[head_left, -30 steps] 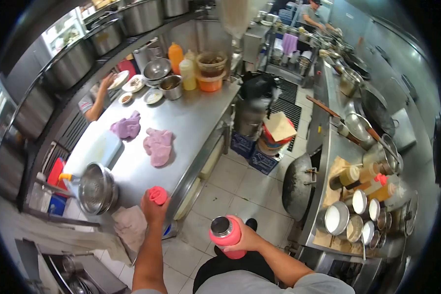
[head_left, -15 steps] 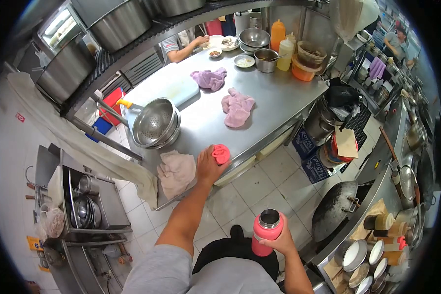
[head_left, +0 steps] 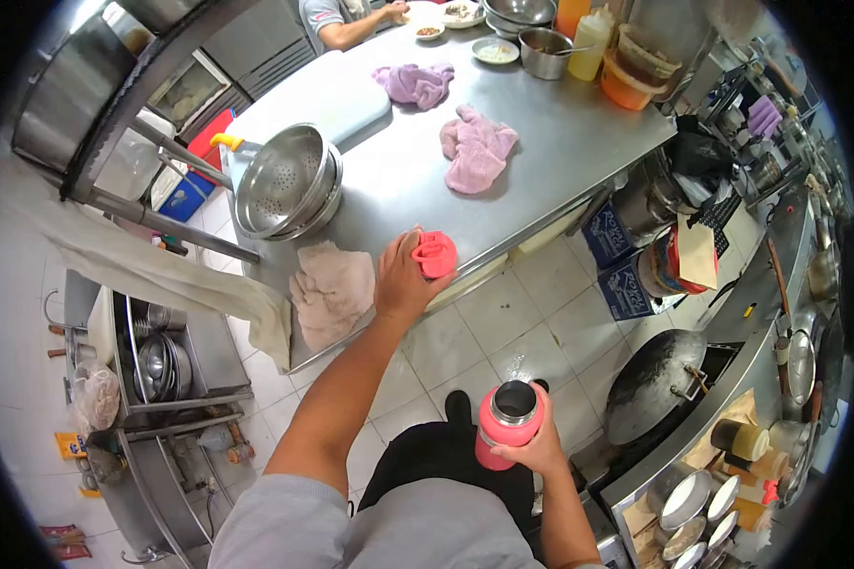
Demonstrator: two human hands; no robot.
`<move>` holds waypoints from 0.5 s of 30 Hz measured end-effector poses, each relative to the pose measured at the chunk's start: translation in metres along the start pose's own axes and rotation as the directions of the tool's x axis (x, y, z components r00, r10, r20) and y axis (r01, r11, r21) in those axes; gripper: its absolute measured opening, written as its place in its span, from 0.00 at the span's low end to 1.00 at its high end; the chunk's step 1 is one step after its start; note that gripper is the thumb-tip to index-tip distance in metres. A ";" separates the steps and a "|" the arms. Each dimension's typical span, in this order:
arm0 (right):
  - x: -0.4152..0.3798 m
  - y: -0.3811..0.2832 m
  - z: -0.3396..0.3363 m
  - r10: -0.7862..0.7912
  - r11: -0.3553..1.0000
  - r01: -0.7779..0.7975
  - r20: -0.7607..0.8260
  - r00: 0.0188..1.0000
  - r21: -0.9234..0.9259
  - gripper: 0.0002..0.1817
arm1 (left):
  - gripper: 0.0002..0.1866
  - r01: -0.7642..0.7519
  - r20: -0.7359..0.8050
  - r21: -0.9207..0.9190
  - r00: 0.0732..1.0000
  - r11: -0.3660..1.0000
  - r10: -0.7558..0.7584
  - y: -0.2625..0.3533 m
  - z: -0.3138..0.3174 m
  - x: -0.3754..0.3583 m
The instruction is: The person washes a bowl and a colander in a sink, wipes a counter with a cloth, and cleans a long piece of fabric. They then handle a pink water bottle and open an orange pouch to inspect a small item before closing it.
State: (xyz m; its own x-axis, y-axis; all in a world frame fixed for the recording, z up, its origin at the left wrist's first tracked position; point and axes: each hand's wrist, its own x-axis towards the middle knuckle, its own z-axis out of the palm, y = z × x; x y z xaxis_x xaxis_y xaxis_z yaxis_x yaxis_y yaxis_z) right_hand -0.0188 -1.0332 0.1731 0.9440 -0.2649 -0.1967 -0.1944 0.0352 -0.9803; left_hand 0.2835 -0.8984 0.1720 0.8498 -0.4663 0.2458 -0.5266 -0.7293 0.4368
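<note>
While I watch through the head camera, the left hand [head_left: 403,275] is curled round one side of a coral-red plastic lid [head_left: 436,254], a squat round piece with a moulded loop on top. Lid and hand are at the near edge of the brushed-metal surface [head_left: 389,204]; I cannot tell whether the lid rests on it. My view shows the right hand [head_left: 539,448] closed about the matching bottle [head_left: 505,431], a smooth cylinder with a bare steel neck. Its round mouth is uncovered and dark inside; it is held over the tiled floor [head_left: 465,351], in front of the wearer's legs.

Just beside the left hand I see a crumpled beige cloth [head_left: 332,294], soft and thickly folded. Beyond it sits a shiny perforated colander [head_left: 280,185], tilted and round-rimmed. Farther across, a bunched pink cloth [head_left: 478,152] and a rumpled purple cloth [head_left: 415,85] lie apart, the latter touching a smooth, pale-blue board [head_left: 346,119].
</note>
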 end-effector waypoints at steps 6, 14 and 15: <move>0.024 0.007 0.001 0.051 0.998 -0.049 0.043 0.998 -0.037 0.62 | 0.45 0.030 -0.002 -0.051 1.000 0.998 -0.030 0.002 -0.004 0.004; 0.073 -0.015 -0.009 -0.002 0.997 0.014 0.146 0.989 -0.082 0.62 | 0.46 0.034 -0.005 -0.050 0.999 0.998 -0.035 0.004 -0.007 0.007; 0.078 -0.016 -0.011 -0.005 0.997 0.016 0.158 0.987 -0.070 0.62 | 0.46 0.018 -0.011 -0.050 1.000 0.999 -0.019 0.003 -0.006 0.006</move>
State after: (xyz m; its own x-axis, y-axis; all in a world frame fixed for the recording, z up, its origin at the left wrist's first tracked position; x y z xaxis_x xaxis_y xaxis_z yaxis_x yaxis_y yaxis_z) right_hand 0.0553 -1.0648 0.1734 0.9752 -0.1095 -0.1925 -0.1975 -0.0366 -0.9796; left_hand 0.2872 -0.9005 0.1805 0.8597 -0.4472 0.2469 -0.5093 -0.7119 0.4837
